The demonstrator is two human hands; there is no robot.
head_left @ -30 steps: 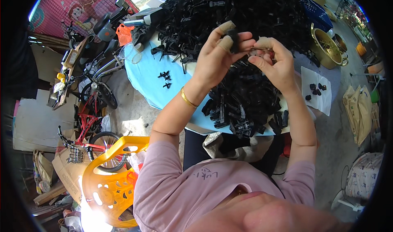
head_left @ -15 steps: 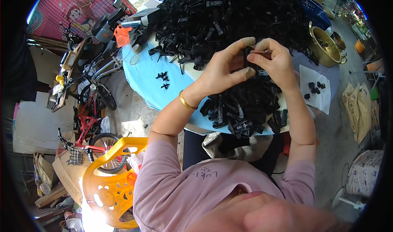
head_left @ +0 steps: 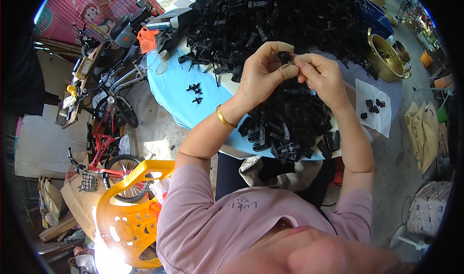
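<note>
Over the table, my left hand [head_left: 256,78] pinches a small black plastic piece [head_left: 284,57] between thumb and index finger, both wrapped in tan finger covers. My right hand [head_left: 323,75] is closed right beside it, its fingertips meeting the left thumb. A thin sliver shows at the right fingertips, too small and covered to name. Under my hands lies a smaller heap of black plastic parts [head_left: 290,124]. Beyond it rises a big pile of similar black parts [head_left: 299,17].
The table has a light-blue cover [head_left: 169,92], with a few small black bits [head_left: 195,88] at left. On the right, white paper [head_left: 382,121] holds several dark pieces, near a brass-coloured pot [head_left: 374,42]. A yellow plastic chair [head_left: 128,216] and red bicycle [head_left: 99,148] stand at left.
My hands have shifted slightly left. The black piece is now pinched in the left fingertips, and the reddish strip seen in my right hand is mostly hidden behind the fingers.
</note>
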